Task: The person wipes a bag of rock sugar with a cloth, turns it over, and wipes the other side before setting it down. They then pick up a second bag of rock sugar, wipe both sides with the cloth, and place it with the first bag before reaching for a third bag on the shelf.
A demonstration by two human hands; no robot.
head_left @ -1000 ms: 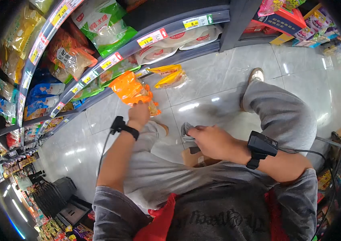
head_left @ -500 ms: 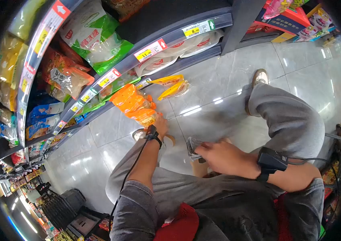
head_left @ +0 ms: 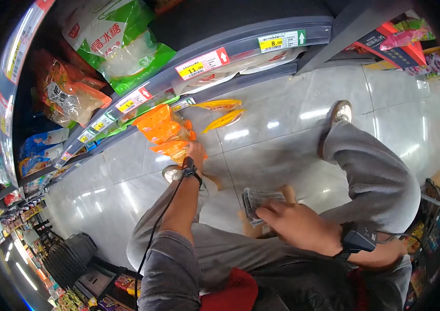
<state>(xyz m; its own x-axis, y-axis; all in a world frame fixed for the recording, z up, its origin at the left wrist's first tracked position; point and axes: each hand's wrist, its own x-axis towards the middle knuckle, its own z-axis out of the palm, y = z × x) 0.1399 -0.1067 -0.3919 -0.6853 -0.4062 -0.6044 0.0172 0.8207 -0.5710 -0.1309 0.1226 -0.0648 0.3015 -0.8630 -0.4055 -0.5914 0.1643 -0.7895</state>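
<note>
My left hand [head_left: 195, 152] is closed on the lower end of some orange plastic bags [head_left: 163, 127], which lie against the bottom shelf edge. Two yellow packets [head_left: 223, 121] rest on the floor just right of these bags. In my right hand [head_left: 295, 225] is the edge of a grey, ribbed cloth [head_left: 262, 201], folded and pinched between fingers and thumb. Under the cloth, between my legs, shows part of a cardboard box [head_left: 290, 194]. What the box holds is hidden.
Store shelves [head_left: 253, 44] with price tags run along the left and top, carrying a green and white bag [head_left: 119, 44] and orange-brown bags [head_left: 69, 93]. Black stacked baskets [head_left: 69, 256] stand lower left. A red box [head_left: 393, 45] is at upper right. My shoes [head_left: 341, 111] rest on grey tiles.
The view has shifted a little. My right hand has moved lower, and more of the grey cloth shows over the box. My left hand stays on the orange bags.
</note>
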